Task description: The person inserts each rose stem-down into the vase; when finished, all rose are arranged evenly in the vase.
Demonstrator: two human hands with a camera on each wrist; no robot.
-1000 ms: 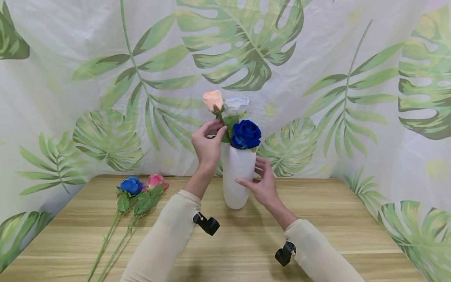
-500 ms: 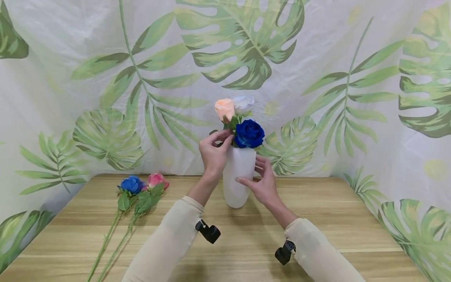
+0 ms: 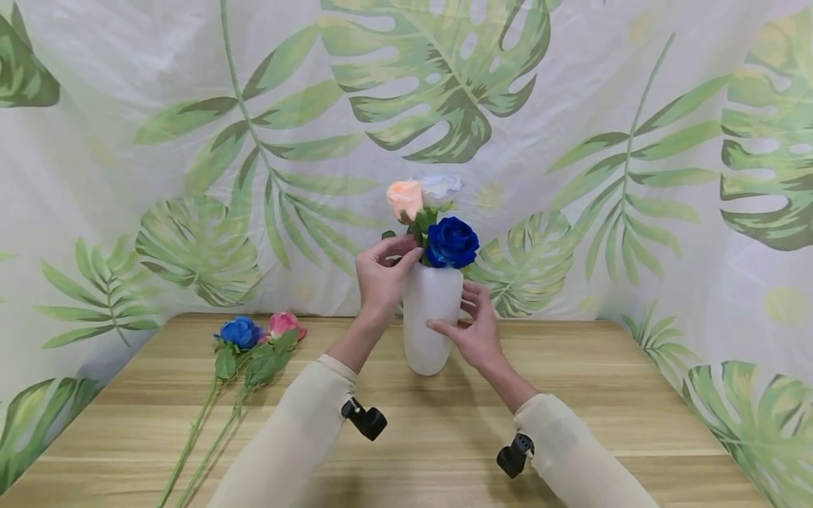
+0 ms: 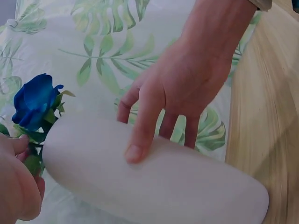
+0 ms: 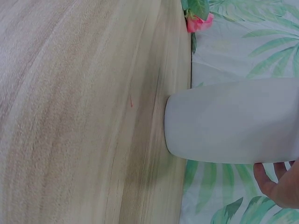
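Observation:
A white vase (image 3: 432,321) stands upright on the table with a dark blue rose (image 3: 452,242), a peach rose (image 3: 404,200) and a white rose (image 3: 440,185) in it. At the vase's mouth my left hand (image 3: 384,275) pinches the peach rose's stem among the leaves; its fingertips are partly hidden. My right hand (image 3: 473,331) holds the vase's right side, the thumb across the front and the fingers behind. In the left wrist view, the right hand's thumb lies against the vase wall, and the left hand (image 4: 18,182) is close to the blue rose.
A blue rose (image 3: 238,332) and a pink rose (image 3: 284,325) lie side by side on the left of the wooden table (image 3: 406,451), stems toward the front. Behind the table hangs a leaf-patterned cloth (image 3: 508,162).
My left hand has come right and down with the peach rose, which now sits lower and nearer the other blooms. It barely moves in the last half second. My right hand stays on the vase.

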